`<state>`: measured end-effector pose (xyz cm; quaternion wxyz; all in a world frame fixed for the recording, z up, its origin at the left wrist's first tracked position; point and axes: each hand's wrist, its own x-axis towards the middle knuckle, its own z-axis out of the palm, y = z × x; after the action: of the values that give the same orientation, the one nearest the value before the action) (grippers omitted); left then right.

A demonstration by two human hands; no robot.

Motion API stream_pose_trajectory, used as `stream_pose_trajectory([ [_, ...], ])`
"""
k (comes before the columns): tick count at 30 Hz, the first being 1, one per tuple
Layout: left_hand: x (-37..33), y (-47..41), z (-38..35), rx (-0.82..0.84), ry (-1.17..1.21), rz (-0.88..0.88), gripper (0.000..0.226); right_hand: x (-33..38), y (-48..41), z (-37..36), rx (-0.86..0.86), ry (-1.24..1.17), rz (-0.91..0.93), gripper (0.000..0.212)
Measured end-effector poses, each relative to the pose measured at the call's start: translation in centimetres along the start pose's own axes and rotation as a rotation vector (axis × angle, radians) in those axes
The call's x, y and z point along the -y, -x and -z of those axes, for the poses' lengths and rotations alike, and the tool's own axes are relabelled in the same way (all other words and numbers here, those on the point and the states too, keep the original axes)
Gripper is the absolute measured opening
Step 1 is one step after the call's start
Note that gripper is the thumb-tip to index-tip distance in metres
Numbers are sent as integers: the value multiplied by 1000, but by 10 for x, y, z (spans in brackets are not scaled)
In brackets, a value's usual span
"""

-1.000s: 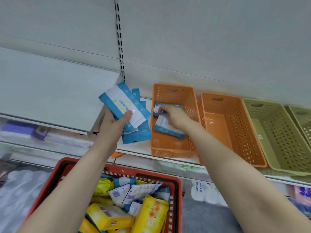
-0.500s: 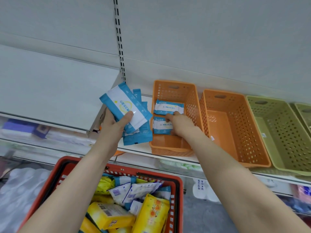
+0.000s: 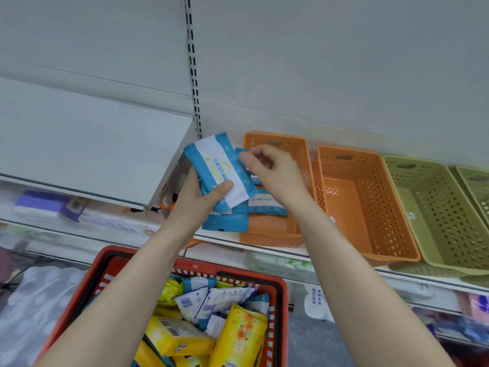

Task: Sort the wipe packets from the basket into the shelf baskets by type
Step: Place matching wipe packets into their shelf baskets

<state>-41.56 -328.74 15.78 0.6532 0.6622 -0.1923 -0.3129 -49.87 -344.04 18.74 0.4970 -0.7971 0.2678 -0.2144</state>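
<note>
My left hand [image 3: 197,198] holds a stack of blue-and-white wipe packets [image 3: 221,172] in front of the shelf, left of the first orange basket [image 3: 275,237]. My right hand [image 3: 267,169] has come to the stack and pinches the top edge of a packet behind the front one. Blue-and-white packets [image 3: 266,205] lie flat inside that orange basket, partly hidden by my hands. Below, the red shopping basket [image 3: 277,287] holds yellow packets [image 3: 238,337] and blue-and-white ones [image 3: 211,300].
To the right on the shelf stand a second orange basket [image 3: 370,234] and two olive-green baskets [image 3: 436,234], all with bare floors. A white shelf panel [image 3: 92,147] juts out at the left. Packaged goods fill the lower shelf.
My right hand has left the packets in the orange basket and moved up-left to the stack in my left hand. The left hand stays nearly where it was.
</note>
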Motion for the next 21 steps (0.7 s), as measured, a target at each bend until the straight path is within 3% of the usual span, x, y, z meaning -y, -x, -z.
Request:
stream_pose_trajectory([
  [7, -2, 13, -7, 123, -97, -34, 55, -3, 17, -2, 84, 0, -192, 37],
  [10, 1, 15, -8, 131, -120, -27, 56, -3, 24, 2, 125, -57, -210, 19],
  [12, 2, 15, -8, 72, -88, -20, 46, -1, 24, 6, 51, -270, -249, 13],
  [14, 3, 12, -5, 0, -23, 4, 36, -6, 19, 17, -132, -456, -282, 26],
  [15, 3, 11, -3, -29, -3, 15, 36, -13, 15, 25, -221, -412, -265, 41],
  [17, 3, 8, 3, -75, 5, 27, 45, -28, 11, 41, -264, -93, -208, 72],
  [18, 3, 6, 7, -90, 1, 29, 48, -33, 11, 47, -219, 99, -203, 73],
  [21, 5, 5, 13, -111, -8, 13, 48, -44, 14, 46, -82, 359, -363, 39],
])
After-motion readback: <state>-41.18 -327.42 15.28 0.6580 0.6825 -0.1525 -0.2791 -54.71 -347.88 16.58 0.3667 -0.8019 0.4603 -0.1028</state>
